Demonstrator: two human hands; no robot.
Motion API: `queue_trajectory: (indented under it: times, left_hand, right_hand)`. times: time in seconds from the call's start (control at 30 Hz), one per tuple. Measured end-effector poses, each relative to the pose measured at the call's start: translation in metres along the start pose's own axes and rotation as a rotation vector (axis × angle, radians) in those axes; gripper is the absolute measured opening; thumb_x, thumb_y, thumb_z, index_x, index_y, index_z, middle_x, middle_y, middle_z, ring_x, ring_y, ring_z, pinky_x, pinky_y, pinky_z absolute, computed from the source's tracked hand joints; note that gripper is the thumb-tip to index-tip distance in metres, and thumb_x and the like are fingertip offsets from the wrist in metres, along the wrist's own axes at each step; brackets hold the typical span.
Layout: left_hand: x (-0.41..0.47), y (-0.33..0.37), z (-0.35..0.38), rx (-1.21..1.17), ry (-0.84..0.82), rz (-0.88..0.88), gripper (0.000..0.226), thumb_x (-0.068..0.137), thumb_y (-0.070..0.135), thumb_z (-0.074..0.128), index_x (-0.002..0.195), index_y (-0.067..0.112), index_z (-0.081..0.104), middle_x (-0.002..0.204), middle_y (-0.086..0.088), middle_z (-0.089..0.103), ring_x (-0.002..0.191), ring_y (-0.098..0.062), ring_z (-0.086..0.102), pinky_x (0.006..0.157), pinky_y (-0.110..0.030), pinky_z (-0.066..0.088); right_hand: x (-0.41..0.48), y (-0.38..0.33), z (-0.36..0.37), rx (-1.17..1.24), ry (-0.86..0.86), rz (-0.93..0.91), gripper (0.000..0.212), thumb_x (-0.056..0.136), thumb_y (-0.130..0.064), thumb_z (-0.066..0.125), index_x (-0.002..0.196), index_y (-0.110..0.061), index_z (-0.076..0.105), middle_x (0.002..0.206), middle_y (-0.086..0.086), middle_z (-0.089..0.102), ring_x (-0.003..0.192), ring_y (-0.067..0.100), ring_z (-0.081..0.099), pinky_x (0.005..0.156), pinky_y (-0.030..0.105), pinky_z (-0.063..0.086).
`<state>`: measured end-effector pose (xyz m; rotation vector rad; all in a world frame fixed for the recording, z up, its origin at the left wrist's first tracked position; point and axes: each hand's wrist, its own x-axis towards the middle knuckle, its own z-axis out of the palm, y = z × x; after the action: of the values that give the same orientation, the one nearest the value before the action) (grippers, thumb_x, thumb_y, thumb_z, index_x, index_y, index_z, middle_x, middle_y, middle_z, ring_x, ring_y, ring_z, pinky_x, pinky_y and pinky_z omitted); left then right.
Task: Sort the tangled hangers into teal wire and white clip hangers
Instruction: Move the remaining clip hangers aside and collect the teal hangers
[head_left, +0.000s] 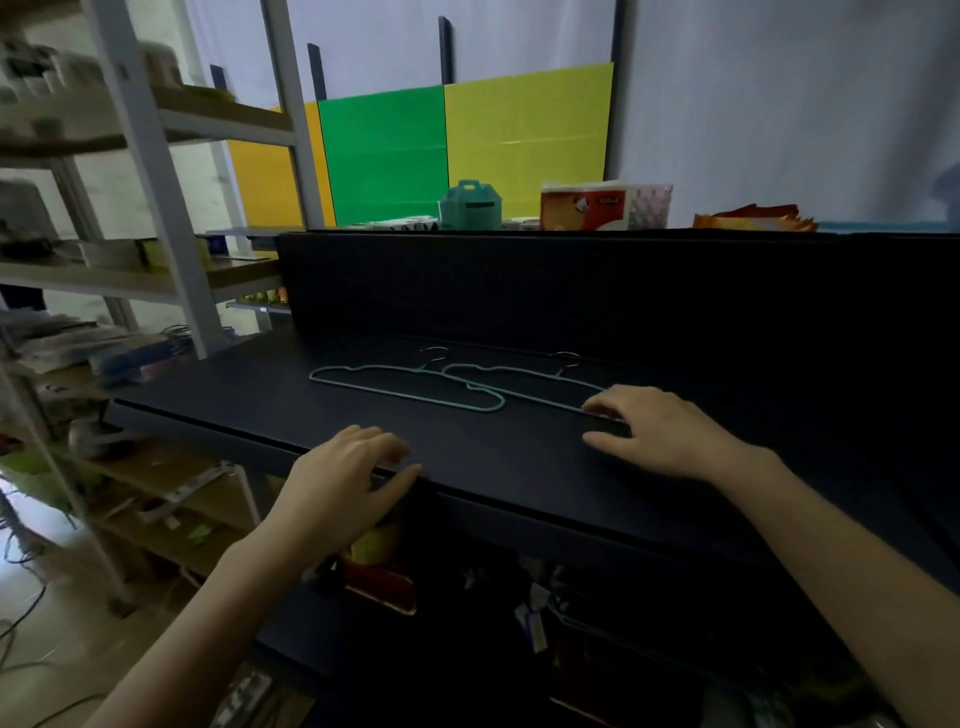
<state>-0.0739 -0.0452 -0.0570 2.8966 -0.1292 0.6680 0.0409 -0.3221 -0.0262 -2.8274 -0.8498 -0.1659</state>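
Two teal wire hangers lie flat on the black table (260, 405), overlapping in the middle. The left hanger (400, 397) has its hook at the back. The right hanger (524, 374) runs under my right hand (660, 428), whose spread fingertips rest on its right end. My left hand (353, 478) rests at the table's front edge, fingers curled loosely, holding nothing. No white clip hanger is in view on the table.
A black back panel (571, 291) rises behind the table. Above it stand a teal box (470, 205), a tissue pack (592, 205) and coloured boards. A metal shelf rack (156, 218) with clutter stands left. Clutter fills the space under the table.
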Motion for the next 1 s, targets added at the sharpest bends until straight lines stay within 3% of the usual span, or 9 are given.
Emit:
queue_trajectory:
  times: [0.23,0.4,0.5,0.57,0.63,0.73,0.87,1.0]
  left_hand:
    - [0.059,-0.057,0.016,0.002,-0.040,0.047,0.036,0.091,0.046,0.046,0.120,0.026,0.054,0.120,0.011,0.053,0.114,-0.007,0.046,0.080,-0.020,0.037]
    - [0.095,-0.095,0.024,-0.004,-0.093,0.104,0.043,0.090,0.049,0.046,0.126,0.027,0.049,0.127,0.011,0.049,0.118,-0.007,0.044,0.089,-0.021,0.038]
    - [0.107,-0.120,0.030,-0.043,-0.114,0.083,0.067,0.078,0.071,0.040,0.128,0.026,0.048,0.130,0.010,0.048,0.120,-0.009,0.044,0.094,-0.026,0.039]
    - [0.116,-0.135,0.036,-0.092,-0.158,0.088,0.105,0.055,0.093,0.017,0.130,0.026,0.046,0.130,0.011,0.047,0.119,-0.008,0.043,0.094,-0.026,0.039]
    - [0.127,-0.148,0.046,-0.112,-0.216,0.111,0.121,0.045,0.097,0.005,0.135,0.024,0.040,0.136,0.009,0.043,0.124,-0.008,0.040,0.100,-0.026,0.036]
    - [0.144,-0.166,0.056,-0.167,-0.324,0.102,0.129,0.041,0.100,0.013,0.143,0.024,0.028,0.149,0.006,0.030,0.137,-0.009,0.027,0.112,-0.027,0.023]
    - [0.165,-0.184,0.062,-0.217,-0.484,0.139,0.132,0.037,0.101,0.018,0.147,0.027,0.016,0.155,0.007,0.017,0.142,-0.010,0.015,0.116,-0.028,0.011]
    - [0.181,-0.191,0.066,-0.187,-0.426,0.263,0.128,0.040,0.100,0.015,0.143,0.026,0.029,0.148,0.005,0.031,0.134,-0.010,0.027,0.110,-0.028,0.022]
  right_hand:
    - [0.067,0.017,0.014,-0.133,-0.095,0.148,0.082,0.082,-0.063,0.051,0.144,-0.015,0.028,0.147,0.002,0.034,0.130,0.020,0.038,0.105,0.036,0.039]
    - [0.097,0.016,0.028,0.022,-0.154,0.256,0.119,0.052,-0.088,0.038,0.148,-0.018,0.022,0.153,0.002,0.027,0.136,0.020,0.032,0.110,0.038,0.033]
    - [0.104,0.013,0.034,0.032,-0.140,0.260,0.105,0.062,-0.080,0.040,0.145,-0.018,0.028,0.150,0.001,0.031,0.133,0.017,0.033,0.109,0.033,0.033]
    - [0.103,0.009,0.036,0.013,-0.118,0.255,0.093,0.069,-0.074,0.042,0.143,-0.019,0.032,0.145,0.000,0.035,0.128,0.014,0.036,0.106,0.028,0.035]
    - [0.102,0.006,0.036,-0.018,-0.099,0.277,0.086,0.076,-0.070,0.044,0.144,-0.019,0.031,0.143,-0.001,0.034,0.127,0.013,0.037,0.105,0.026,0.036]
    - [0.098,-0.003,0.033,-0.089,-0.068,0.340,0.086,0.077,-0.070,0.043,0.145,-0.018,0.027,0.143,-0.002,0.030,0.123,0.014,0.041,0.102,0.027,0.040]
    - [0.086,-0.018,0.021,-0.130,-0.002,0.400,0.086,0.079,-0.069,0.039,0.144,-0.016,0.027,0.140,-0.002,0.029,0.115,0.013,0.045,0.098,0.026,0.043]
    - [0.063,-0.036,0.009,-0.081,0.122,0.481,0.100,0.066,-0.076,0.027,0.144,-0.014,0.028,0.138,-0.002,0.030,0.103,0.007,0.041,0.097,0.027,0.041]
